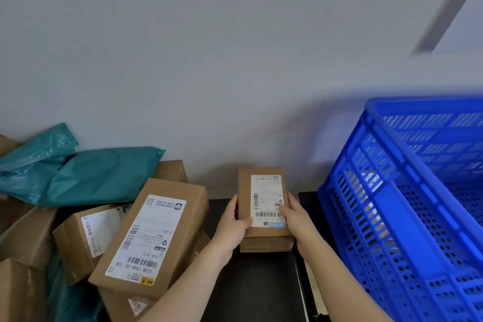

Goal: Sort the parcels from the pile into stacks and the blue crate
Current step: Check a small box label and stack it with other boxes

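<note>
A small brown cardboard parcel [245,191] with a white label lies on top of another brown box [265,244], forming a short stack on the dark table [251,287]. My left hand [234,222] grips the top parcel's left edge and my right hand [294,214] presses on its right edge. The pile sits at the left: a large labelled box [149,235], a smaller labelled box [88,232] and teal mailer bags [86,175]. The blue crate [407,206] stands at the right.
A pale wall [209,60] rises directly behind the table. More brown boxes [23,238] and a teal bag [68,300] fill the lower left. Through the crate's slotted wall a labelled parcel shows faintly inside.
</note>
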{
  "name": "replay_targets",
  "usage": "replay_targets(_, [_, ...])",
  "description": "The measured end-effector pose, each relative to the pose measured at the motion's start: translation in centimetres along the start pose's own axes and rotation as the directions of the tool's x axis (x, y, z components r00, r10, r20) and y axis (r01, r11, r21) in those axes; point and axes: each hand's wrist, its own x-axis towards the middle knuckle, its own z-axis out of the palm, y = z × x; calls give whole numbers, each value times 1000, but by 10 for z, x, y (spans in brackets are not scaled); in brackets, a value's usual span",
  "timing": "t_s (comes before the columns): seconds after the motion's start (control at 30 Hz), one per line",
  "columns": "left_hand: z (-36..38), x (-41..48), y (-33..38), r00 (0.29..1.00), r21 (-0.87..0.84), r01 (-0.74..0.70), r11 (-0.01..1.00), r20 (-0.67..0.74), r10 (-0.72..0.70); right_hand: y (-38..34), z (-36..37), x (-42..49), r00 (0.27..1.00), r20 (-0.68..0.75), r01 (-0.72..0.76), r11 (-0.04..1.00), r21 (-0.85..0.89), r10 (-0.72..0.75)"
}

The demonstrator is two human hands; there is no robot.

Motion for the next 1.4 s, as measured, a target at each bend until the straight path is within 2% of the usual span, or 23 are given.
replay_targets(0.5, [7,0,2,1000,101,11,995,-12,-10,11,1,5,998,-62,4,995,-95,-10])
replay_targets(0.6, [8,-6,4,998,96,-46,994,-37,49,7,1,-3,987,-151,39,991,-131,-59])
replay_targets(0.7, [8,-14,9,981,129,-169,977,-76,180,-3,3,-16,945,-277,130,977,-166,-173])
replay_targets(0.87, [5,-29,31,917,132,-354,926,-143,371,-21,12,-35,883,-352,278,949,-146,-312])
replay_targets(1.1, [-31,-51,57,846,185,-477,859,-168,506,-43,38,-60,872,-291,359,918,-169,-394])
replay_targets(1.4, [-101,-82,70,813,181,-493,851,-253,525,-59,75,-91,896,-122,398,894,-204,-426])
